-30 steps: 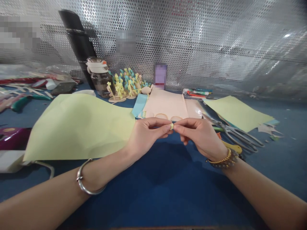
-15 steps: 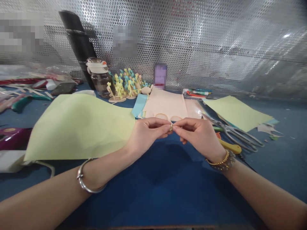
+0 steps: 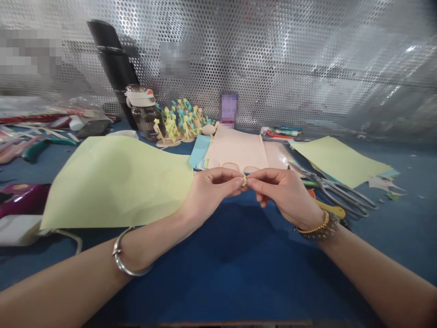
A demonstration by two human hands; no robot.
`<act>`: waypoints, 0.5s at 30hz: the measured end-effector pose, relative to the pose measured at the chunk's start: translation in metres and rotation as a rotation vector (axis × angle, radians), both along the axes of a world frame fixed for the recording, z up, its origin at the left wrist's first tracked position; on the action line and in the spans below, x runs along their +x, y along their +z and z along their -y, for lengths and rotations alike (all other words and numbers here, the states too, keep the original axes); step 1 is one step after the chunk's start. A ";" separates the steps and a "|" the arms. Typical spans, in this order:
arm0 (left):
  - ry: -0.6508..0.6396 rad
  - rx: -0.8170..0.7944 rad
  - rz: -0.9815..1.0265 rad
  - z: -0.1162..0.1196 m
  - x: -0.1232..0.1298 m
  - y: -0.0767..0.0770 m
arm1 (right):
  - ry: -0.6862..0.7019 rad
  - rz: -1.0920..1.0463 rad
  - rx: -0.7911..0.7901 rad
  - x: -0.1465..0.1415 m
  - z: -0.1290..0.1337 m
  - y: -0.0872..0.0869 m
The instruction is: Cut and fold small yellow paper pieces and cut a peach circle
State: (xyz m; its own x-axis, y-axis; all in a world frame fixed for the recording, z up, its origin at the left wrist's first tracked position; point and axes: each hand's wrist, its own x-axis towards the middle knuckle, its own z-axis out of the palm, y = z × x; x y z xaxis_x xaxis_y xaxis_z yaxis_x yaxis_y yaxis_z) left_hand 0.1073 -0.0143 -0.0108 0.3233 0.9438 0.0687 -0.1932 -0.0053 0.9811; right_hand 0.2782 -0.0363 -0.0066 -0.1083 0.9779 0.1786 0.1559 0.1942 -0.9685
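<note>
Between my fingertips sits a small pale yellow paper star (image 3: 244,181), mostly covered by thumbs and fingers. My left hand (image 3: 213,187) pinches it from the left, closed. From the other side my right hand (image 3: 282,189) pinches it, also closed. Both hands are held above the blue table (image 3: 235,269). A large yellow-green paper sheet (image 3: 119,182) lies beside and under my left forearm. Beyond the hands are pink paper sheets (image 3: 239,146). Close to my right hand lie scissors (image 3: 344,193) and a yellow-handled tool (image 3: 329,208).
Behind stand a black flask (image 3: 112,64), a drink bottle (image 3: 143,111) and many small paper stars on sticks (image 3: 180,120). More yellow-green paper (image 3: 341,159) and pens (image 3: 283,132) lie at right. A purple tool (image 3: 20,198) and green-handled pliers (image 3: 44,146) lie left. Perforated metal sheeting (image 3: 290,59) closes the back.
Both hands keep their pinch in nearly the same place. Slightly more of the little yellow star shows between the fingertips. The camera view has shifted slightly.
</note>
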 end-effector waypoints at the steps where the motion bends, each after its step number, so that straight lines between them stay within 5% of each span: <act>1: -0.002 -0.004 -0.005 0.000 0.000 0.000 | -0.002 0.009 0.004 0.000 0.000 0.000; 15: -0.045 -0.115 0.051 -0.001 0.000 -0.003 | -0.076 0.182 0.118 -0.001 0.002 0.001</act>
